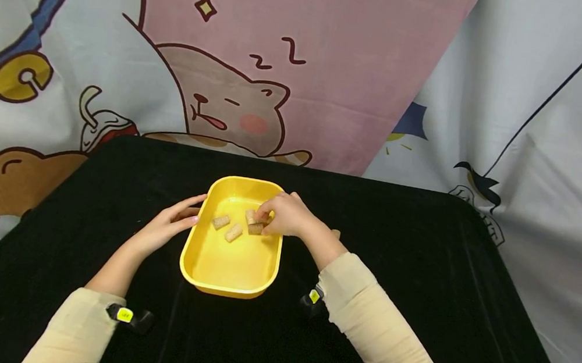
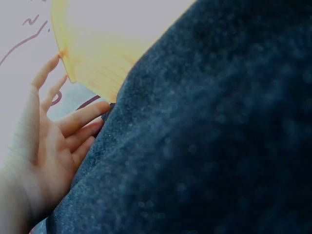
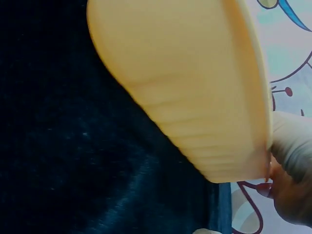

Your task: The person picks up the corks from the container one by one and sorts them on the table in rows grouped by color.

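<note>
A yellow plastic tray with rounded corners holds several short tan corks, among them one cork at the left and another cork near the middle. My right hand reaches over the tray's right rim, its thumb and fingers bent around a cork inside. Right beside that one lies a further cork. In the right wrist view the tray wall hides the fingertips. With fingers extended, my left hand touches the tray's left side; the left wrist view shows this hand against the yellow wall.
Black cloth covers the table. Outside the tray, a cork lies partly hidden behind my right wrist. A printed cartoon curtain hangs behind the table's far edge.
</note>
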### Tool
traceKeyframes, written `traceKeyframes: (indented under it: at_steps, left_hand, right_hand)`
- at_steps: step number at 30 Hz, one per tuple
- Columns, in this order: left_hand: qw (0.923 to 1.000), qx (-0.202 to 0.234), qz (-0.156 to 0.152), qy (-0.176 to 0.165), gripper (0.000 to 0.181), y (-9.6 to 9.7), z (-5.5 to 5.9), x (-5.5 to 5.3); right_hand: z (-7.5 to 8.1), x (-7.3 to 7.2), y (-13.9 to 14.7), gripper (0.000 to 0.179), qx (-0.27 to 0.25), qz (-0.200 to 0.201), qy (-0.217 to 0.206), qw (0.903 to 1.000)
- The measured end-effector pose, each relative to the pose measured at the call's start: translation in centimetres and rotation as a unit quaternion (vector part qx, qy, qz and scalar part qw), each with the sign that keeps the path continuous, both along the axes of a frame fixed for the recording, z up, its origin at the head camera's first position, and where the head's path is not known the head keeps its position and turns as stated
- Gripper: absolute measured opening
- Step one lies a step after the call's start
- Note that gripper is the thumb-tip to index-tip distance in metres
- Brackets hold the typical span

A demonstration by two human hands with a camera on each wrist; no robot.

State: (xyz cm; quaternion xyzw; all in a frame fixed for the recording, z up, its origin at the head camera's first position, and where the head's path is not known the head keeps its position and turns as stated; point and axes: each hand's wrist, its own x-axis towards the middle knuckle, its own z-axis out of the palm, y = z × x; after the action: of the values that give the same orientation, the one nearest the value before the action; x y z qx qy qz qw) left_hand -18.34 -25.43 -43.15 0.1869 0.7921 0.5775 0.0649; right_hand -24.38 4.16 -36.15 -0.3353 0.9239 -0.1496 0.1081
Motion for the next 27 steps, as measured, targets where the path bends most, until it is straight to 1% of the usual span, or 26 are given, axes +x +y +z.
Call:
traceKeyframes:
  at_steps: [6, 11, 15, 23, 27]
  left_hand:
    - [1.0000, -0.001, -0.004, 0.003, 0.052, 0.1, 0.1, -0.1]
    - [1.0000, -0.002, -0.004, 0.002, 0.052, 0.0, 0.1, -0.1]
    - [1.0000, 0.001, -0.002, 0.005, 0.052, 0.0, -0.1, -0.2]
    - [1.0000, 0.001, -0.006, 0.007, 0.052, -0.1, -0.1, -0.2]
    - [1.0000, 0.003, -0.007, 0.005, 0.052, -0.2, -0.1, -0.2]
  right_hand:
    - [-0.6, -0.1, 0.0, 0.022, -0.004, -0.014, -0.006, 0.9999]
    - [-0.5, 0.0, -0.5, 0.020, 0.011, -0.026, -0.008, 0.9996]
    - [-0.4, 0.1, -1.0, 0.019, 0.019, -0.034, -0.001, 0.9992]
    - [-0.6, 0.2, -1.3, 0.018, 0.016, -0.047, 0.005, 0.9988]
    - [-0.8, 0.2, -1.4, 0.017, 0.023, -0.047, 0.008, 0.9986]
